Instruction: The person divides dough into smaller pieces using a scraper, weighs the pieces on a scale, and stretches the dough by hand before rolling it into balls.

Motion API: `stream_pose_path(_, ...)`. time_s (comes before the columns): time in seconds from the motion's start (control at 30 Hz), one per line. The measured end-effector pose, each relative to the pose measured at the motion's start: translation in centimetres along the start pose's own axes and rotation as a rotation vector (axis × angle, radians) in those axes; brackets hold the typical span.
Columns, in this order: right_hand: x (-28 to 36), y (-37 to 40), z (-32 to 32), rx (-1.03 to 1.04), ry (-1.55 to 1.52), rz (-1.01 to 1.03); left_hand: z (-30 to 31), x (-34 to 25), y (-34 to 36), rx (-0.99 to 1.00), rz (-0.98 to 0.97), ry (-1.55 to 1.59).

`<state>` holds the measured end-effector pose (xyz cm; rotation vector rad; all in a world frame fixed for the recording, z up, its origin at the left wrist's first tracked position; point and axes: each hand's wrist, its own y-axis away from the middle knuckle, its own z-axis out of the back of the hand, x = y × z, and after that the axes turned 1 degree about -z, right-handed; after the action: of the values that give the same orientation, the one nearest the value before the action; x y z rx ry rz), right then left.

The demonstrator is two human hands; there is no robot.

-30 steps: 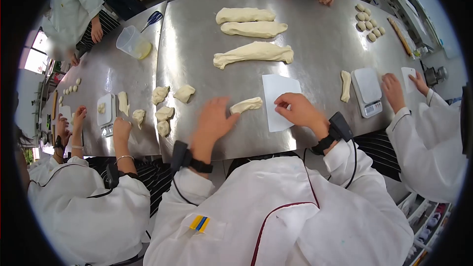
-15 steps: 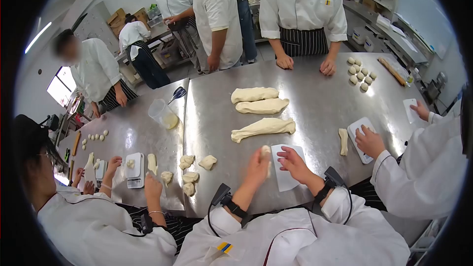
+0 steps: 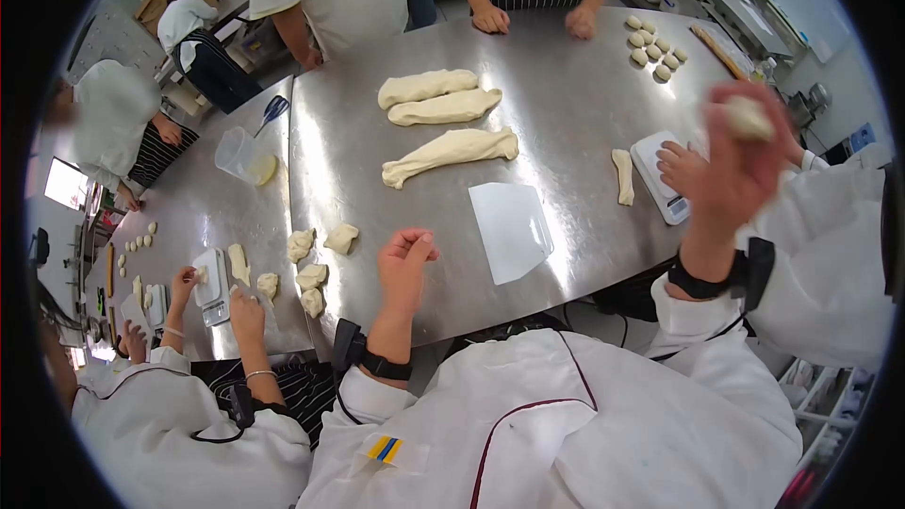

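Note:
My right hand [image 3: 737,155] is raised at the right, blurred by motion, with its fingers around a small pale piece of dough [image 3: 750,120]. My left hand [image 3: 405,269] hovers over the near part of the steel table [image 3: 424,217] with its fingers curled in, and nothing shows in them. To its right lies a translucent white plastic scraper sheet [image 3: 509,234], apart from both hands. Left of my left hand sit several rough dough lumps [image 3: 312,276]. Beyond lie three long dough pieces, the closest one [image 3: 451,156] set apart from the other two.
A co-worker's hand touches a white scale [image 3: 657,170] at right, beside a dough strip [image 3: 623,177]. Another person at left works at a second scale [image 3: 211,285]. A plastic jug [image 3: 243,158] and whisk [image 3: 274,111] stand back left; dough balls [image 3: 655,47] lie far right.
My right hand has swung up and right, and now holds the dough piece that was in my left hand. My left hand has moved left. The view has shifted.

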<state>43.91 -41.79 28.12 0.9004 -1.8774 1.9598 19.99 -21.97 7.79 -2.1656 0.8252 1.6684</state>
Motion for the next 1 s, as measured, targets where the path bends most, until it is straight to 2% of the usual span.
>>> stream_pose_path(0.07,0.7,-0.2,2.5,-0.224,0.466,0.286,0.6,0.1,0.0,-0.033,0.042,0.084)
stream_pose_path(0.1,-2.8,0.1,3.2,-0.067,0.619,0.635,0.7,0.2,-0.1,-0.048,0.056,0.134)
stream_pose_path(0.13,-5.4,2.6,2.4,0.082,0.846,0.614,0.8,0.4,0.0,-0.047,0.070,0.153)
stream_pose_path(0.17,-9.3,6.6,2.4,0.519,1.070,0.426,0.9,0.4,0.1,-0.043,0.084,0.171)
stream_pose_path(0.2,-13.5,11.7,5.1,1.384,1.288,0.001,0.9,0.4,0.0,-0.037,0.090,0.192)
stream_pose_path(0.23,-12.8,12.6,6.5,1.710,1.034,-0.343,1.0,0.3,-0.1,-0.035,0.092,0.167)
stream_pose_path(0.27,-12.0,13.6,7.9,1.941,0.794,-0.792,1.3,0.3,0.1,-0.036,0.095,0.141)
stream_pose_path(0.33,-9.0,14.4,6.5,1.743,0.409,-0.971,1.9,0.7,0.0,-0.057,0.098,0.115)
stream_pose_path(0.4,-8.7,14.5,6.0,1.529,0.620,-0.338,2.4,0.8,-0.1,-0.069,0.098,0.102)
stream_pose_path(0.43,-10.0,15.1,6.1,1.421,0.610,-0.340,2.2,1.3,-0.5,-0.063,0.102,0.030)
stream_pose_path(0.5,-11.1,14.8,6.9,1.504,0.598,-0.415,3.5,3.3,-0.2,-0.116,0.106,-0.132)
stream_pose_path(0.57,-11.8,15.4,5.7,1.590,0.510,-0.503,5.5,5.1,0.2,0.029,0.005,-0.566)
stream_pose_path(0.63,-10.4,15.4,3.5,1.615,0.436,-0.629,6.7,1.5,1.3,-0.013,-0.210,-1.585)
stream_pose_path(0.67,-9.8,14.8,3.7,1.587,0.450,-0.701,7.8,1.2,0.5,-0.137,-0.224,-1.578)
stream_pose_path(0.73,-10.1,15.1,3.9,1.566,0.427,-0.686,10.8,1.3,-1.5,-0.362,-0.265,-1.538)
stream_pose_path(0.83,-10.1,15.0,3.4,1.582,0.437,-0.628,13.2,1.6,-5.3,-0.399,-0.371,-1.720)
stream_pose_path(0.93,-10.3,14.9,2.8,1.558,0.460,-0.516,13.8,-1.1,-8.5,0.021,0.054,-1.653)
stream_pose_path(0.97,-10.6,15.0,2.8,1.538,0.455,-0.483,14.9,-0.9,-10.4,0.068,0.126,-1.735)
stream_pose_path(1.0,-10.6,14.8,2.6,1.519,0.445,-0.446,14.4,-1.1,-10.7,0.072,0.172,-1.607)
